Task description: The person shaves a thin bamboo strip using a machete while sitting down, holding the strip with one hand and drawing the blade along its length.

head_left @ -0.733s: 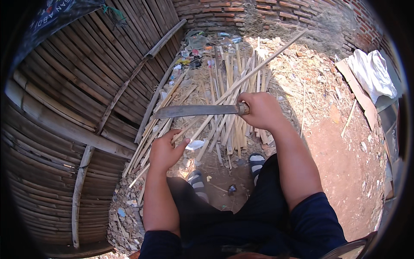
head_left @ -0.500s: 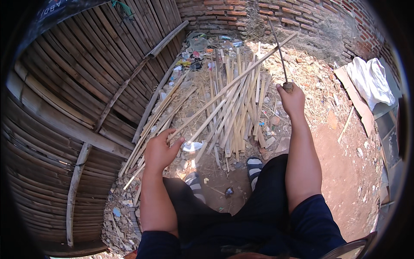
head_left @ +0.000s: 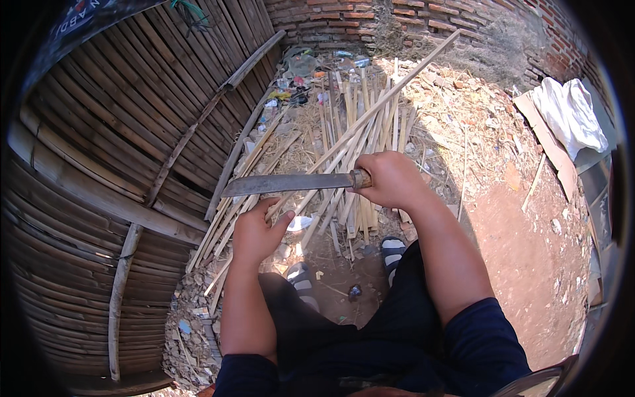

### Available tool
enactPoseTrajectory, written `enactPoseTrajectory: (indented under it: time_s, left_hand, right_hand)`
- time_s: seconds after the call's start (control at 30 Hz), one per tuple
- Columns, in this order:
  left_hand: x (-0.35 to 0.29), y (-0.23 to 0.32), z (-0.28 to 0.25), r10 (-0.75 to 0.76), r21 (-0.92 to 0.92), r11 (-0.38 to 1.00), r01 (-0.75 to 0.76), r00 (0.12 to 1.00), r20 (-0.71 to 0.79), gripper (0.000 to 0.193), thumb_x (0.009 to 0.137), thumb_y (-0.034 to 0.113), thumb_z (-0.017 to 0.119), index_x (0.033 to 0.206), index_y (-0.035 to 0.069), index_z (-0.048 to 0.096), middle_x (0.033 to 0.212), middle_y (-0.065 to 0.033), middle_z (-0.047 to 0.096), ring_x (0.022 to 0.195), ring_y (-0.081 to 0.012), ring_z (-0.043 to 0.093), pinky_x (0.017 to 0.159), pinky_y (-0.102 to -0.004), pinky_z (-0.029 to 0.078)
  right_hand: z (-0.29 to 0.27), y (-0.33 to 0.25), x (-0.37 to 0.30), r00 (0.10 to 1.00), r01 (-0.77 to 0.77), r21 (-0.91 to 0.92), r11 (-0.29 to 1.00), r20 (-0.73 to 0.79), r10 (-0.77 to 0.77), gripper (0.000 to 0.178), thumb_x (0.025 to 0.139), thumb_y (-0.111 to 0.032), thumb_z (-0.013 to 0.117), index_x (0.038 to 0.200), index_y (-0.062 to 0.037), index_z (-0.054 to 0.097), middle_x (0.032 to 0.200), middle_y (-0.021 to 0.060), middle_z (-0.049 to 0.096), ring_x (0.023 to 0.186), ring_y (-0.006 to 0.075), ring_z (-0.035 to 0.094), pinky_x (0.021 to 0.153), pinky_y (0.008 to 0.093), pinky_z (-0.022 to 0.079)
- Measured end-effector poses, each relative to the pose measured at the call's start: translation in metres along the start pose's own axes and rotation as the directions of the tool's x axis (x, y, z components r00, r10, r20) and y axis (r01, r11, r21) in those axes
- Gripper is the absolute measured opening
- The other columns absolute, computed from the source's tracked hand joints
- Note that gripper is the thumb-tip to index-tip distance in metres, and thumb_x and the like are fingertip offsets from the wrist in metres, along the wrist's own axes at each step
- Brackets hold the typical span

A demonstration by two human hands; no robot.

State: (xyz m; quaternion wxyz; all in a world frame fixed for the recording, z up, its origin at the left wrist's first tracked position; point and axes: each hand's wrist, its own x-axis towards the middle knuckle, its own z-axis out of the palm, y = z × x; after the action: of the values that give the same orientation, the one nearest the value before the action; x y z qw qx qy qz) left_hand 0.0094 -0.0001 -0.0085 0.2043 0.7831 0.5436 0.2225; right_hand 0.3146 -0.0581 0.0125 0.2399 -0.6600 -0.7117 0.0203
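My right hand [head_left: 395, 178] is closed round the wooden handle of a machete [head_left: 291, 183]. The machete's long dark blade lies level, pointing left, and passes in the picture just above the fingers of my left hand [head_left: 254, 233]. Thumb and fingers of that left hand are at the near end of a long pale wooden strip [head_left: 411, 78], which slants up to the far right. Whether the blade touches the strip I cannot tell. Below it, a loose pile of similar strips [head_left: 364, 215] lies on the ground.
A bamboo slat wall [head_left: 126, 126] with poles stands along the left. At the back is a brick wall [head_left: 450, 16]. A white sack [head_left: 572, 119] and a cardboard sheet [head_left: 546, 145] lie at the right. Rubble and litter cover much of the ground around my sandalled feet.
My right hand has come down and to the left, and the machete has swung from upright to level across the strip. The left hand has shifted slightly, still at the strip's near end.
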Motion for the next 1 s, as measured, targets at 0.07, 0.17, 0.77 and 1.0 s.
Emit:
enactPoseTrajectory:
  time_s: [0.07,0.17,0.77,1.0]
  left_hand:
    - [-0.003,0.001,-0.017,-0.034,0.02,0.999,0.033,0.999,0.03,0.057,0.081,0.041,0.087,0.123,0.004,0.075,0.062,-0.0052,0.058,0.058,-0.0147,0.055,0.059,-0.0345,0.047]
    - [-0.003,-0.004,-0.027,-0.04,0.013,0.999,0.04,0.999,0.003,0.056,0.081,0.039,0.088,0.121,0.003,0.075,0.06,-0.0044,0.055,0.057,-0.014,0.053,0.059,-0.0341,0.047]
    - [-0.079,-0.016,-0.064,0.008,-0.208,0.978,0.016,0.994,0.111,0.052,0.083,0.034,0.087,0.12,0.001,0.074,0.067,-0.0055,0.065,0.06,-0.0125,0.06,0.06,-0.0309,0.049]
    - [-0.218,-0.028,-0.088,-0.172,-0.283,0.927,0.247,0.949,0.265,0.05,0.087,0.024,0.087,0.127,-0.001,0.07,0.063,0.0108,0.044,0.058,-0.0007,0.041,0.053,-0.0225,0.032]
  right_hand:
    - [-0.008,0.019,0.003,0.996,-0.078,-0.011,0.997,-0.051,0.077,0.04,0.084,-0.042,0.083,0.09,-0.0036,0.072,0.074,0.0175,0.07,0.073,0.0401,0.07,0.066,0.0478,0.054]
    - [-0.027,0.061,0.002,0.887,-0.432,0.096,0.897,-0.13,0.442,0.04,0.086,-0.042,0.081,0.095,-0.0041,0.075,0.085,0.019,0.074,0.083,0.0384,0.072,0.075,0.0486,0.056]
    - [-0.044,-0.018,-0.022,0.98,-0.185,0.105,0.977,-0.052,0.191,0.024,0.082,-0.027,0.078,0.093,-0.0062,0.072,0.082,0.0204,0.071,0.085,0.0421,0.071,0.077,0.0514,0.056]
    - [-0.038,-0.073,-0.12,0.989,0.096,0.09,0.991,0.106,-0.105,0.026,0.083,-0.029,0.078,0.093,-0.0065,0.072,0.082,0.0186,0.071,0.083,0.0415,0.071,0.074,0.0509,0.055]
